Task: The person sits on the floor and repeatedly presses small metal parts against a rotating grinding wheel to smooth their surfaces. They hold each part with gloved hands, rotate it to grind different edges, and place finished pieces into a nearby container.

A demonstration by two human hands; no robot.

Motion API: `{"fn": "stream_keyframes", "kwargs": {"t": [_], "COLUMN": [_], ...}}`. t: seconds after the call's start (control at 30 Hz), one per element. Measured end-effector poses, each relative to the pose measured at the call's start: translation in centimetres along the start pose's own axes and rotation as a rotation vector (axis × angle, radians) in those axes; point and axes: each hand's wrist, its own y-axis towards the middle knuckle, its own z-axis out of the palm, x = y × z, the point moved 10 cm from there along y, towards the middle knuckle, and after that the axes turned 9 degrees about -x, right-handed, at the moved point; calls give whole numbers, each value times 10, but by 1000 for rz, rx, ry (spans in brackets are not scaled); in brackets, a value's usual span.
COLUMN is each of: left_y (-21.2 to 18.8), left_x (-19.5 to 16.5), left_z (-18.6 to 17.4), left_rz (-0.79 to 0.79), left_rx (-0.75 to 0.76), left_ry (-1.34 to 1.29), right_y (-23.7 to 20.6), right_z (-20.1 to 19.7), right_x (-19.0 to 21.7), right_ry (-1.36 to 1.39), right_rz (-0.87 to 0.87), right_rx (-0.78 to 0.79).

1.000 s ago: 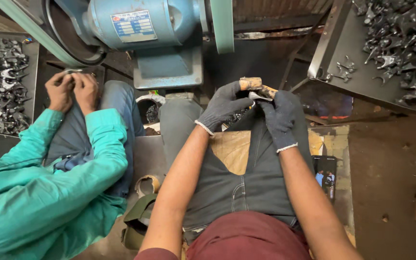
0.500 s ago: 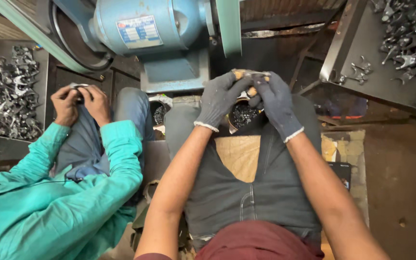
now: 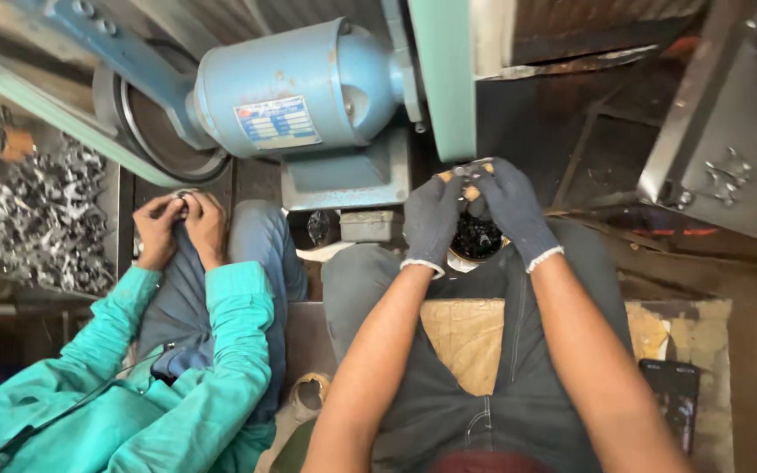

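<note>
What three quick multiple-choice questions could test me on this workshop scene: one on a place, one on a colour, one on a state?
1. Where is the blue motor?
A. Ahead of both people's knees
B. Behind the wearer
C. On the wearer's lap

2. What colour are the neighbour's sleeves?
A. Red
B. Teal green
C. White

3. How are the wearer's left hand and right hand?
A. Bare, resting apart
B. Gloved, together on a small metal piece
C. Gloved, hanging at the sides

Answers: 1 A, the motor sits at the top of the view past the knees. 2 B, both sleeves are teal. 3 B, dark gloves meet over a small part.
</note>
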Motion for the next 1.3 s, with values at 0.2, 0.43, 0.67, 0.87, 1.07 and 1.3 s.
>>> {"fn": "stream_keyframes", "kwargs": {"t": [0.2, 0.43, 0.67, 0.87, 1.07, 1.3], "left_y": [-2, -2, -6, -8, -8, -10], "left_x": [-5, -6, -11, -5, 5, 4], "left_z": [5, 14, 15, 24, 24, 17], "left_rz": [31, 58, 112, 85, 122, 36], "left_rx": [46, 27, -37, 22, -13, 38], "left_ry": [20, 8, -76, -94, -143, -128], "right_y": [-3, -5, -3, 0, 1, -5], "right_z": [-1, -1, -3, -3, -5, -9], "right_x": [2, -7, -1, -1, -7, -2], "right_ry": [73, 213, 260, 252, 25, -16], "right_rz": [4, 154, 135, 89, -14, -177], "right_rx": [-13, -38, -41, -34, -69, -101]}}
